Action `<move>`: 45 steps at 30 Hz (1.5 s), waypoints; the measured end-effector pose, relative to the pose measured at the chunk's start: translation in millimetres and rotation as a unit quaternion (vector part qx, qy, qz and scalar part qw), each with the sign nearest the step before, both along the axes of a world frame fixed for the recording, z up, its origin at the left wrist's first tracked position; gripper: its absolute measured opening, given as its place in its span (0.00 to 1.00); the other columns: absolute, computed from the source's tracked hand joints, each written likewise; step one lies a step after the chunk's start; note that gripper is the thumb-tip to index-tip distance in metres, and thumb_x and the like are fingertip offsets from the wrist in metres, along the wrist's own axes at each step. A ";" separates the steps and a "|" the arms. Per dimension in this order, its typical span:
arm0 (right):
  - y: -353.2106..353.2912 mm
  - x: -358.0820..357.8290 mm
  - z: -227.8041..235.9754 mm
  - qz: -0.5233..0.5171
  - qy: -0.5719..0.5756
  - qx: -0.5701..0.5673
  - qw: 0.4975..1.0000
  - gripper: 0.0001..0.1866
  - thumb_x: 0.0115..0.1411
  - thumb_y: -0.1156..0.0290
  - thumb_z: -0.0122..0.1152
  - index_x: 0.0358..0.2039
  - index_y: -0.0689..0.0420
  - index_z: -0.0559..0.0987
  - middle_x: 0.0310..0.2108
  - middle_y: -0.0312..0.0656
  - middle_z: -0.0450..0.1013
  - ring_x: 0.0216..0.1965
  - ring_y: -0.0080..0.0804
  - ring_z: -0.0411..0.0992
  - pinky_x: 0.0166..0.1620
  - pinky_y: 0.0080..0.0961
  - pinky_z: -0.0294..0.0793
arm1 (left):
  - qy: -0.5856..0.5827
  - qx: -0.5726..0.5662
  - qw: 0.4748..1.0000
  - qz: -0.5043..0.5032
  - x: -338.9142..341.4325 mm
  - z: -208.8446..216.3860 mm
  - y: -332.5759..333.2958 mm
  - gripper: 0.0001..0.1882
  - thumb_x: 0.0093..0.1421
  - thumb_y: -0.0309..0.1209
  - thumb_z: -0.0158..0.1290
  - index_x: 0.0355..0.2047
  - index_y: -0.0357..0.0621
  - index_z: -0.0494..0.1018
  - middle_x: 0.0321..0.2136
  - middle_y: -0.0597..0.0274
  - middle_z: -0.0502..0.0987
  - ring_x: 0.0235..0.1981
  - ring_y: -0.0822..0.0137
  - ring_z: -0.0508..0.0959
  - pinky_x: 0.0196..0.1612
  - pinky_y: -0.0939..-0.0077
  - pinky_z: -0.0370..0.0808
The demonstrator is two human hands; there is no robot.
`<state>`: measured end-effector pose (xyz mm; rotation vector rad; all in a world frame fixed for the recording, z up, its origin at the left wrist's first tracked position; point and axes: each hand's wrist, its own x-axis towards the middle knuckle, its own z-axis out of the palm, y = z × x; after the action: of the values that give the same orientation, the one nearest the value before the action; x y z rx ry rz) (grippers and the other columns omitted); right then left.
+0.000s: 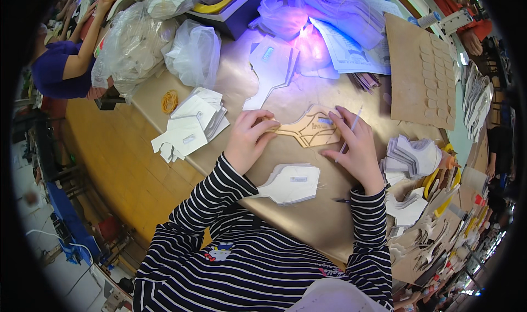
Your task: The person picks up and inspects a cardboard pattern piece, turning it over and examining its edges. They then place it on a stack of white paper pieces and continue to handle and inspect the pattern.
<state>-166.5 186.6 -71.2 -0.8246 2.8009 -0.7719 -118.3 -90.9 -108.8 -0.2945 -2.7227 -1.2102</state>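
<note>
A tan template (296, 128) with dark slots, wide at one end and narrow at the other, lies on the table in front of me. My left hand (247, 139) pinches its narrow end between thumb and fingers. My right hand (358, 150) rests its fingers at the wide end, with a thin white pen (356, 120) held among them. Whether pieces lie under the template is hidden. Nearer to me is a stack of white cut pieces (293, 187) of similar outline. Beyond the template, more white pieces (269, 65) lie under a bluish light.
Left are stacked white pieces (192, 122) and rubber bands (170, 101). Plastic bags (192, 54) stand at the back left, a brown sheet (420, 73) at the back right. More cut stacks (409, 155) fill the right side. A small dark tool (342, 200) lies near my right sleeve.
</note>
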 end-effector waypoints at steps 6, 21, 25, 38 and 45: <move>5.4 5.3 -11.1 -0.023 -0.017 -0.061 0.998 0.38 0.40 0.66 0.75 0.56 0.53 0.75 0.59 0.43 0.68 0.59 0.45 0.65 0.59 0.39 0.64 | 0.007 -0.030 0.999 -0.017 -0.5 3.4 1.8 0.12 0.50 0.24 0.61 0.36 0.49 0.82 0.43 0.61 0.77 0.45 0.57 0.74 0.45 0.67 0.74; 10.6 1.7 -19.6 -0.031 -0.033 -0.111 0.993 0.31 0.42 0.71 0.74 0.50 0.55 0.78 0.58 0.42 0.70 0.60 0.49 0.65 0.61 0.40 0.65 | 0.013 -0.048 0.999 -0.010 4.3 2.1 -0.2 0.18 0.48 0.18 0.57 0.38 0.50 0.82 0.44 0.60 0.77 0.43 0.58 0.74 0.43 0.71 0.74; 10.6 1.9 -21.9 -0.039 -0.035 -0.120 0.991 0.28 0.42 0.71 0.74 0.47 0.55 0.79 0.57 0.42 0.71 0.59 0.48 0.65 0.60 0.40 0.66 | 0.008 -0.035 0.999 -0.015 0.0 2.2 -1.7 0.17 0.48 0.18 0.57 0.38 0.50 0.83 0.44 0.59 0.76 0.42 0.58 0.74 0.43 0.71 0.74; 8.4 4.8 -24.9 -0.025 0.001 -0.125 0.992 0.21 0.42 0.73 0.72 0.40 0.56 0.81 0.57 0.46 0.71 0.58 0.50 0.67 0.58 0.40 0.67 | -0.041 -0.247 0.967 -0.045 27.5 31.2 44.9 0.27 0.52 0.28 0.57 0.55 0.44 0.70 0.51 0.47 0.70 0.54 0.51 0.71 0.55 0.61 0.70; 7.9 6.4 -23.7 -0.026 0.004 -0.116 0.993 0.20 0.43 0.73 0.72 0.40 0.57 0.81 0.57 0.46 0.70 0.58 0.51 0.66 0.59 0.41 0.67 | -0.043 -0.290 0.956 0.001 30.5 26.4 70.5 0.27 0.57 0.28 0.48 0.59 0.57 0.70 0.50 0.43 0.69 0.53 0.47 0.68 0.56 0.55 0.67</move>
<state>-160.2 194.5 -94.9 -0.7913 2.7857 -1.1211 -87.8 -20.4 -82.4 -0.3047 -3.0939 -0.3980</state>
